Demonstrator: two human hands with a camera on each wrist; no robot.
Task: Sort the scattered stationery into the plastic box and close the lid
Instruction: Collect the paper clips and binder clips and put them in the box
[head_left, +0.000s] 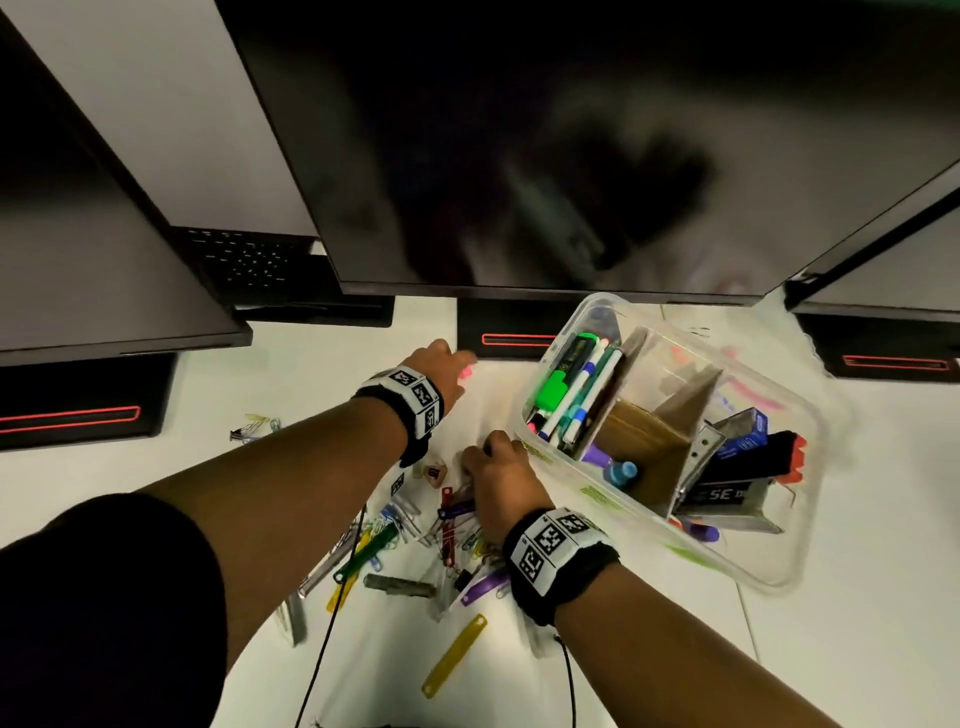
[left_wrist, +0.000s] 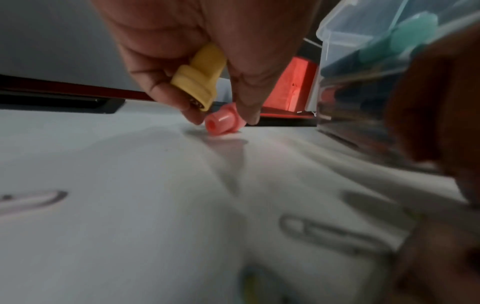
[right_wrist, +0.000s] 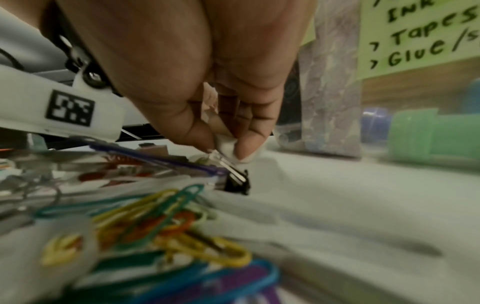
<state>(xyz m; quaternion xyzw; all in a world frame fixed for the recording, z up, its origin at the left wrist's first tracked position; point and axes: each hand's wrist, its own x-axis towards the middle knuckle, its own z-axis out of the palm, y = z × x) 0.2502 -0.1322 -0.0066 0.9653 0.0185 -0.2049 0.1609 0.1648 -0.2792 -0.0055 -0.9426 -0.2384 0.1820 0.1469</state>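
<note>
My left hand (head_left: 457, 364) reaches far across the white table. In the left wrist view it (left_wrist: 222, 116) grips a yellow push pin (left_wrist: 198, 76) in curled fingers, and its fingertips close around a pink push pin (left_wrist: 222, 122) lying on the table. My right hand (head_left: 488, 457) is at the near left corner of the clear plastic box (head_left: 774, 577). In the right wrist view it (right_wrist: 226, 149) pinches the silver handle of a black binder clip (right_wrist: 237, 183), with something small and white held against the fingertips. The box is open, with markers and cardboard dividers inside.
Coloured paper clips (right_wrist: 168, 216) and plastic fastener strips (head_left: 454, 654) lie scattered near my right wrist. More clips (head_left: 254, 428) lie to the left. Dark monitors (head_left: 519, 156) and their stands crowd the back of the table. A green handwritten label (right_wrist: 415, 30) is on the box wall.
</note>
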